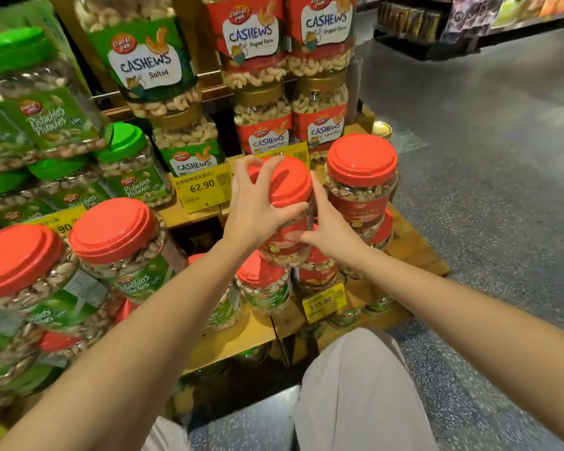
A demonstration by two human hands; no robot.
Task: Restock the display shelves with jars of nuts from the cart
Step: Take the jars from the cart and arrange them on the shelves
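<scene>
A clear jar of mixed nuts with a red lid (290,183) is tilted toward me above the lower wooden shelf (241,336). My left hand (258,203) grips it around the lid, fingers spread over the rim. My right hand (326,229) holds the jar's right side and label, thumb across the front. Just right of it stands a matching red-lidded jar (360,177), stacked on another jar. The cart is not in view.
Pistachio jars with red lids (114,229) and green lids (127,148) fill the left. Cashew jars (264,125) stack behind. Yellow price tags (202,187) (323,302) hang on shelf edges. My knee (355,385) is below. Speckled aisle floor (485,190) lies to the right.
</scene>
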